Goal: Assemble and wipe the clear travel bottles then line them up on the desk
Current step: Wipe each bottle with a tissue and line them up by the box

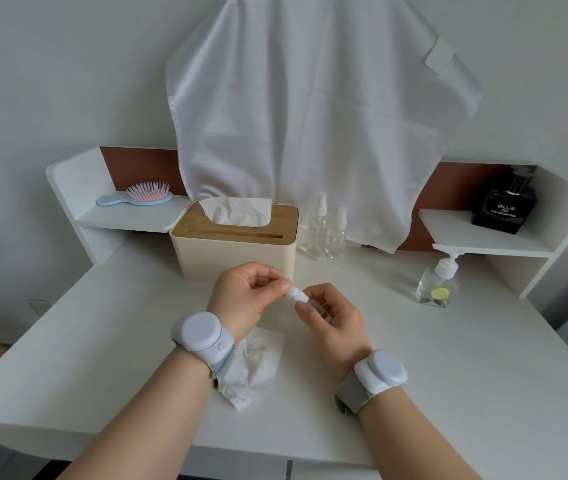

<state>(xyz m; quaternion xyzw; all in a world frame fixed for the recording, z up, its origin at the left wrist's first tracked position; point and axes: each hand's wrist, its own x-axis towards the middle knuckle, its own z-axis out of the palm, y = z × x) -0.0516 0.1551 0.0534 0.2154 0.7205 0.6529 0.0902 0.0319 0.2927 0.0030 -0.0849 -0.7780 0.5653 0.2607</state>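
A used tissue (253, 367) lies on the desk (449, 358) under the left wrist. The left hand (241, 294) pinches the white cap (297, 295) of a small bottle (317, 306) that the right hand (329, 315) grips above the desk. Two spray bottles (326, 230) stand assembled behind; this one looks unfinished, wiping and lining up remain.

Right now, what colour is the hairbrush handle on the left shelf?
Light blue, with pink bristles, on the hairbrush. It shows best in the head view, the only one.
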